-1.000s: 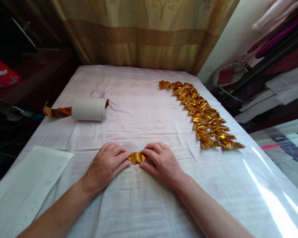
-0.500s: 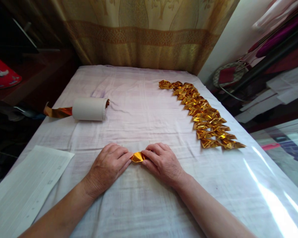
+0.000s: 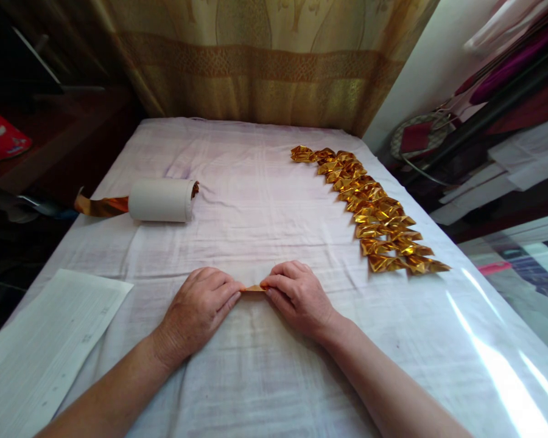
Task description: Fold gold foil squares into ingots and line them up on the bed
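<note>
A small piece of gold foil paper stretches between my hands, low over the cloth-covered table. My left hand pinches its left end between thumb and fingers. At the right end, my right hand grips it the same way. Only a narrow strip of the piece shows; both ends are hidden under my fingertips. To the right lie several folded gold foil pieces, set in overlapping pairs in a slanting row.
A white cardboard tube lies at the left with an orange-gold foil strip coming out of it. Nearer me is a white printed sheet. A gold curtain hangs behind; clothes hang at the right.
The foil piece has turned between my fingers: its broad shiny face showed before, now a thin, duller edge. My hands have hardly moved. The view has shifted slightly.
</note>
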Motion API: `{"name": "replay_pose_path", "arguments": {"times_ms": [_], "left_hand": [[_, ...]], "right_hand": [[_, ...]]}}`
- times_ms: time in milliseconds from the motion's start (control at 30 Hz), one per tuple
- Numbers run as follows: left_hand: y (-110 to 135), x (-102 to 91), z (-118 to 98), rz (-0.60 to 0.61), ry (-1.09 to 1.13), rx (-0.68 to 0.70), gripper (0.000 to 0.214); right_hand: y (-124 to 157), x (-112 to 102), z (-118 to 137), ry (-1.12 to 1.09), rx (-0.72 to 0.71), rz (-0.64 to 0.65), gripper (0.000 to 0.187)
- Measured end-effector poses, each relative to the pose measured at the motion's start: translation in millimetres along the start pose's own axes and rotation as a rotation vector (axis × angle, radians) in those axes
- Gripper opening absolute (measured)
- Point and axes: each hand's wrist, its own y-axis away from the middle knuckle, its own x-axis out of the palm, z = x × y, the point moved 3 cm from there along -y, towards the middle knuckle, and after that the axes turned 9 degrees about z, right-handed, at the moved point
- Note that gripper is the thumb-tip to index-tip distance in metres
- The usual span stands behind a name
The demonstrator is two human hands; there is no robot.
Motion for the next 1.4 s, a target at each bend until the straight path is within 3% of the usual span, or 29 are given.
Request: {"name": "replay_pose_path", "arguments": {"times_ms": [433,733,1167,1400], "left_hand": [[-1,1.2,-2,0.008,-0.007,-0.05,0.023],[-1,2.4,-3,-0.064,-0.055,-0.171,0.016],[-1,4.6,-1,-0.097,-0.101,-0.208,0.013],[-2,6.6,1,-0.005,-0.07,-0.198,0.017]], "right_hand": [[-4,0,3,-0.015,0.142,0.058,0.017],[-7,5,2,0.02,0.247,-0.048,0.004],[-8,8,1,0.076,0.22,-0.079,0.007],[-8,8,0,0.117,0.223,-0.058,0.011]]}}
